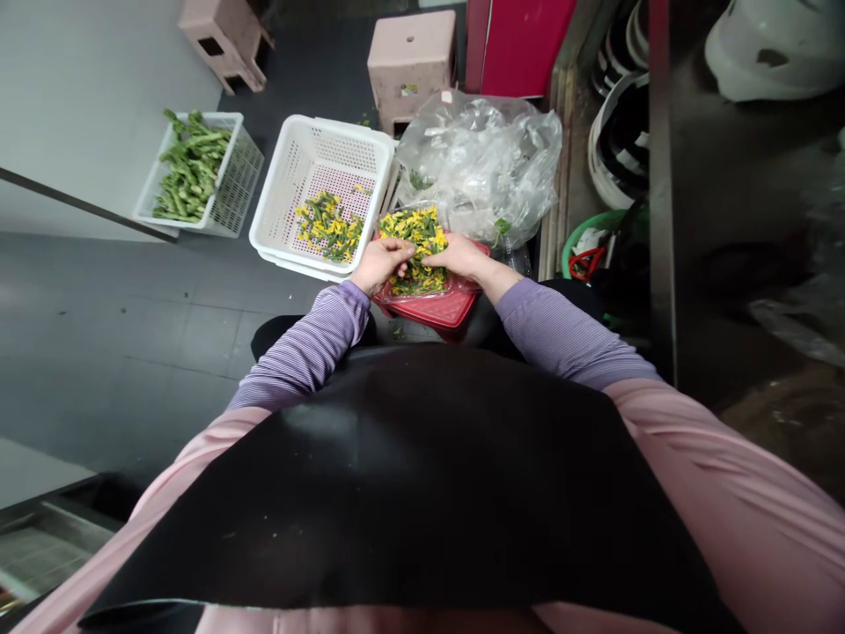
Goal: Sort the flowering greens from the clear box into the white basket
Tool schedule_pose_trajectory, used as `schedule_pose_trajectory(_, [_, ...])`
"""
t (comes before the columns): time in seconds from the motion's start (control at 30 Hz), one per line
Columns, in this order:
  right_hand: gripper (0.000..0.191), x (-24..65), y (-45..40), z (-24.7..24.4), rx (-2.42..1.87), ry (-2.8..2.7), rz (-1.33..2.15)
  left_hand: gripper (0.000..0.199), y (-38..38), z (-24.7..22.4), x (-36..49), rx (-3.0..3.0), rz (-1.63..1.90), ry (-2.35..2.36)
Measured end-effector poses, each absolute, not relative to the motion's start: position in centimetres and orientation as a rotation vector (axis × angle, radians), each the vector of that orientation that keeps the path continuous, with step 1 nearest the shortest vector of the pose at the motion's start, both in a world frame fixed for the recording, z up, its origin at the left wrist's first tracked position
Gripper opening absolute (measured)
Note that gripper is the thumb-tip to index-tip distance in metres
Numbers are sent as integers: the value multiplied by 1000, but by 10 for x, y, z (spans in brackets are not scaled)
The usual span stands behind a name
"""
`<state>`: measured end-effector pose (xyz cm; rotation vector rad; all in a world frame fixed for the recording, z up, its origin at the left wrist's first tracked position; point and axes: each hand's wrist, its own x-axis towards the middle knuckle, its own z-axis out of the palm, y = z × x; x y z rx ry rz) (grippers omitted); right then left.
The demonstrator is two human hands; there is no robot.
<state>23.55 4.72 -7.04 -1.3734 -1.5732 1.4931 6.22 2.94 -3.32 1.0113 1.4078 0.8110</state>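
Note:
A clear plastic tray heaped with small green pieces bearing yellow blossoms rests on a red stool-like top in front of me. My left hand is over the tray's left side, thumb and fingers pinched together. From the right, my right hand reaches in with its fingers bent and close together at the blossoms. Whatever either hand pinches is too small to make out. To the left, a white plastic basket has more yellow-flowered pieces lying on its perforated bottom.
Behind the tray lies a large clear plastic bag with clear packaging inside. Another white basket holds green stalks. Two pink stools stand farther back. On the right are a green tub and a metal shelf post.

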Motion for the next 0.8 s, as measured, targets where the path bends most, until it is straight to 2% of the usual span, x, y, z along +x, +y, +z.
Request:
schedule_pose_trajectory(0.13, [16,239,46,-60,-1407,-1775,1397,8,33,-26,57,1150,671,1466])
schedule_pose_trajectory(0.43, [18,238,39,-43,-1418,-1895,1357,12,34,-15,46,1245,408,1391])
schedule_pose_trajectory(0.63, [21,241,38,-47,-1385,-1669,1604,27,34,-35,35,1108,482,1549])
schedule_pose_trajectory(0.8, [16,237,36,-53,-1495,-1394,1797,21,29,-31,44,1064,593,1533])
